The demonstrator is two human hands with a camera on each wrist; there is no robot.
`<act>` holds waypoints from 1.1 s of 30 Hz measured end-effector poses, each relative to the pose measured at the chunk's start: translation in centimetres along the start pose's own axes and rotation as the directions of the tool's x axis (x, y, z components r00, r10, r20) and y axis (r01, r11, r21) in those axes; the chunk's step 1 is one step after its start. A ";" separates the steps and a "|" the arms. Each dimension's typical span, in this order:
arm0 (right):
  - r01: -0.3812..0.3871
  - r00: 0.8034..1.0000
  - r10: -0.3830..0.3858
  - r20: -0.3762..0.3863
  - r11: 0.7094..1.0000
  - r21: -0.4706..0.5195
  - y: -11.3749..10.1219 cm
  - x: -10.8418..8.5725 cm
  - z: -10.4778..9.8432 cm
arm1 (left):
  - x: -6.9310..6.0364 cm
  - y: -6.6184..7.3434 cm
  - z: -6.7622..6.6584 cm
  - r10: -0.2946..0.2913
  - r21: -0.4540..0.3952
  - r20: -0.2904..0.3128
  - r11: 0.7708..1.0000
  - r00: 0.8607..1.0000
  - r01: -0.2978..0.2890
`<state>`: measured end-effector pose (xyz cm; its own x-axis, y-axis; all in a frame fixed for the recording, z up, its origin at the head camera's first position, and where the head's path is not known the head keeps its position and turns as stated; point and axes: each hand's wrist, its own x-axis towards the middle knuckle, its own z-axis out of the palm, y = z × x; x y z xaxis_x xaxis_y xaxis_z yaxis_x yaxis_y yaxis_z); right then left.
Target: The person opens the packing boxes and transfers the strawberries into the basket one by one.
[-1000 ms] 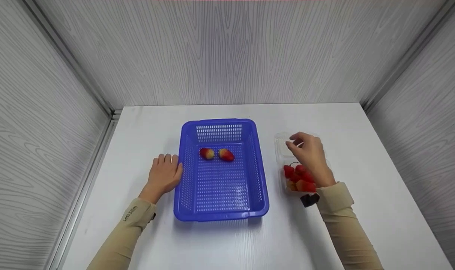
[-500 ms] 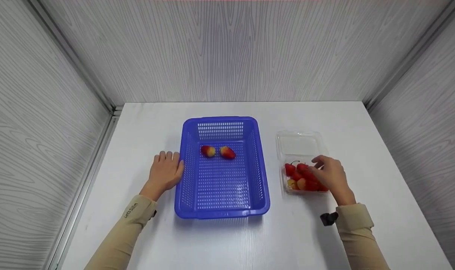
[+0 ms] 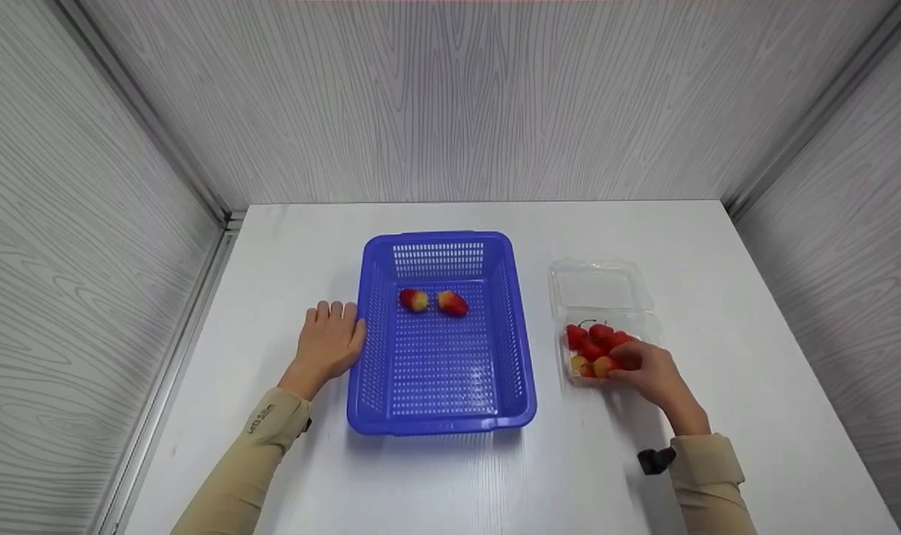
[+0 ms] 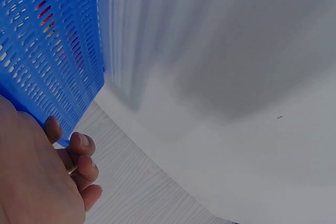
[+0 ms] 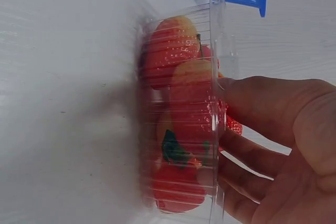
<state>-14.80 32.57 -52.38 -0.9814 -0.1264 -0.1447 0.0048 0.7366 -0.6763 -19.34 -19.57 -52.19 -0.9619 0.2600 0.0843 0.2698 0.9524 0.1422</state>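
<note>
My left hand (image 3: 327,339) holds the left rim of a blue plastic basket (image 3: 443,427), thumb at the rim. Its fingers (image 4: 88,166) are bent beside the basket's edge in the left wrist view. Two red-and-yellow strawberries (image 3: 452,303) lie apart on the basket floor. At the right, a clear hinged box (image 3: 597,288) stands with its lid folded back, holding several red fruits (image 3: 593,349). My right hand (image 3: 654,375) reaches into the box's near right side, pinching a strawberry (image 5: 234,125) between thumb and fingers; this fruit is mostly hidden.
The white table (image 3: 450,490) runs back to a pale wood-grain wall (image 3: 450,104). Side walls (image 3: 64,282) stand at left and right. In the right wrist view, the box's clear side wall (image 5: 181,98) rises between the camera and the fruits.
My right hand has come back from above the box lid, first rightward, then down to the fruits at its near right side. The left hand stays at the basket rim.
</note>
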 end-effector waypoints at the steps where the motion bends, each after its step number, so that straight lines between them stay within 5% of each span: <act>1: -0.010 1.000 0.010 -0.002 1.000 0.005 -0.1 0.0 0.0 | 0.0 0.0 0.0 -0.003 -0.001 0.003 1.000 1.000 0.003; 19: -0.107 0.994 0.108 0.004 0.990 -0.090 -0.3 1.2 0.7 | 0.0 0.2 -0.2 -0.010 -0.006 0.018 1.000 1.000 0.011; 33: -0.123 0.986 0.122 -0.113 0.992 0.006 -0.4 -0.3 0.7 | 0.0 0.1 -0.2 -0.008 0.002 0.017 1.000 1.000 0.008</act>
<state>-14.36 31.89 -52.53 -0.9888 0.0409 -0.1437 0.1263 0.7428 -0.6575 -19.28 -19.52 -51.95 -0.9646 0.2553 0.0662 0.2624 0.9547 0.1404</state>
